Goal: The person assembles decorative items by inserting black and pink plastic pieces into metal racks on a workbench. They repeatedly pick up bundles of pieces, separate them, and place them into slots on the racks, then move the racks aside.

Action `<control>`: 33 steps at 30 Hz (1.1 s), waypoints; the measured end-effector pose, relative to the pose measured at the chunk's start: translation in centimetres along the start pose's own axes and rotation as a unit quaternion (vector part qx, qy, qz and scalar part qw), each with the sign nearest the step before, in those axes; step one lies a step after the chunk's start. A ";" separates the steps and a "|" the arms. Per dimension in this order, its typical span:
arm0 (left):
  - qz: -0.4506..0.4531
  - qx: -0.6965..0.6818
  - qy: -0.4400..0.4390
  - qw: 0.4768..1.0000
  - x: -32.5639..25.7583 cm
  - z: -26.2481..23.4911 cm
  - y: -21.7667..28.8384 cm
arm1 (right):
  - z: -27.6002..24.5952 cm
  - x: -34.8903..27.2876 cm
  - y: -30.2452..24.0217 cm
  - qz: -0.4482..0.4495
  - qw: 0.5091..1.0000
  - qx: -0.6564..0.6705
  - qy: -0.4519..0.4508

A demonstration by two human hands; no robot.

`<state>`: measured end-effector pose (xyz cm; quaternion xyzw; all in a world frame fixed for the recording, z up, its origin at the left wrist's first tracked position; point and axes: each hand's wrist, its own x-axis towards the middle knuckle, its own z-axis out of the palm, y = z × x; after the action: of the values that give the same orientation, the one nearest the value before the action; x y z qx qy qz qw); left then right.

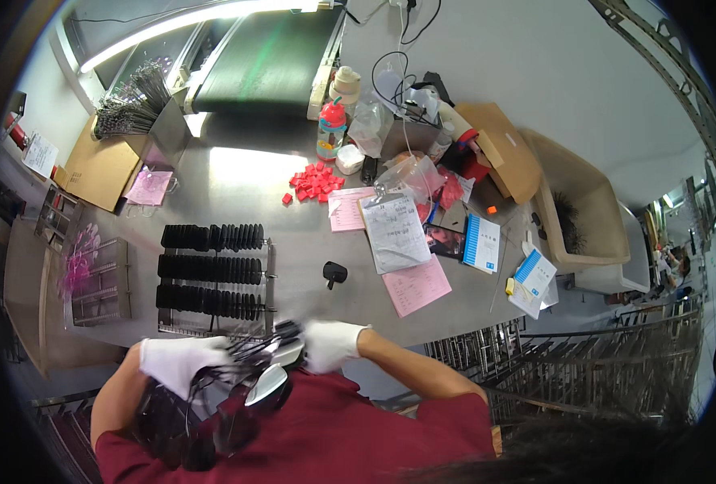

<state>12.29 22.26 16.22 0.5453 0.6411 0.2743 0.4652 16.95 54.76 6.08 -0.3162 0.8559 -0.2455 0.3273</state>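
My left hand (182, 363), in a white glove, is closed around a bunch of black paddle-shaped pieces (200, 403) with thin stems. One glossy piece (267, 385) in the bunch reflects white light. Close by on the other side, my white-gloved right hand (331, 345) meets the blurred end of the bunch; motion hides its fingers. Ahead of the left hand, a metal rack (270, 278) carries three rows of black flat pieces (210, 268) standing on edge. A single black piece (335, 273) lies on the metal table beyond my right hand.
Small red blocks (316, 182) lie mid-table, near a red-capped bottle (331, 133). A clipboard (394, 230), pink sheets (417, 286) and blue-white booklets (482, 244) spread rightward. An empty-looking wire rack (101, 282) stands left, below a cardboard box (104, 165). A conveyor belt (261, 60) is behind.
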 end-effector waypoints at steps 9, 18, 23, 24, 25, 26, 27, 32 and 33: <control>-0.043 -0.199 0.298 0.933 -7.3 6.7 2.5 | -2.4 4.8 11.2 0.103 0.968 -0.208 0.100; -0.136 -0.171 0.241 0.945 -4.0 2.3 -0.2 | 0.3 6.5 12.1 0.136 0.951 -0.227 0.161; -0.064 -0.086 0.197 0.974 -1.8 -3.5 -0.3 | 0.8 1.0 7.5 0.208 0.904 -0.217 0.305; -0.044 -0.073 0.180 0.980 -1.3 -4.5 -0.2 | 0.8 0.2 6.2 0.198 0.913 -0.147 0.324; -0.027 -0.066 0.162 0.984 -0.9 -5.2 -0.1 | 0.8 -0.5 3.6 0.190 0.912 -0.058 0.359; -0.008 -0.061 0.143 0.988 -0.5 -5.8 -0.2 | 1.6 -0.8 2.1 0.129 0.902 -0.020 0.412; 0.012 -0.057 0.130 0.990 -0.4 -6.2 -0.4 | 1.2 -1.5 -1.7 0.105 0.895 0.036 0.432; 0.113 -0.068 0.003 0.991 3.3 -6.9 -1.2 | 5.4 -2.9 -8.2 0.038 0.834 0.042 0.548; 0.129 -0.078 -0.029 0.988 3.6 -6.4 -1.4 | 7.1 -3.0 -9.1 0.085 0.817 0.092 0.562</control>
<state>6.07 26.28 16.61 0.5931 0.5288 0.3650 0.4851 27.24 49.15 8.21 -0.0173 0.8882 -0.4290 -0.1637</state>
